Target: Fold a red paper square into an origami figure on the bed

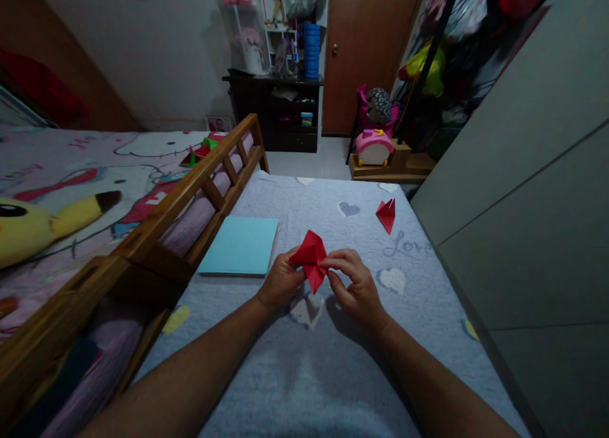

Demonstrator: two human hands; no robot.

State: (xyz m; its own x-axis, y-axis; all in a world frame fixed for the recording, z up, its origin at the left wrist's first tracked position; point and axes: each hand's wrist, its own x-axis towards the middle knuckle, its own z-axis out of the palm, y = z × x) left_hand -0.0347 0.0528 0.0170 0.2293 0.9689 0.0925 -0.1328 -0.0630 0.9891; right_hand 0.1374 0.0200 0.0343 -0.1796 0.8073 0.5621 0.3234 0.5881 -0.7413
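1. My left hand (280,280) pinches the red folded paper (311,257) between thumb and fingers, raised above the blue cloth (333,387)
2. My right hand (356,285) has thumb and forefinger nearly together on its right-hand point
3. Step, as judged: shaping a fold; next move calls for a steady left hold and light right-hand creasing
4. The light-blue pad (240,246) lies left; room extends rightward from it to the second red folded piece (387,215), farther off
5. Bounds noted: wooden rail (183,187) left, pale panel (523,190) right

Red paper (313,258), heart-patterned blue blanket (304,374).
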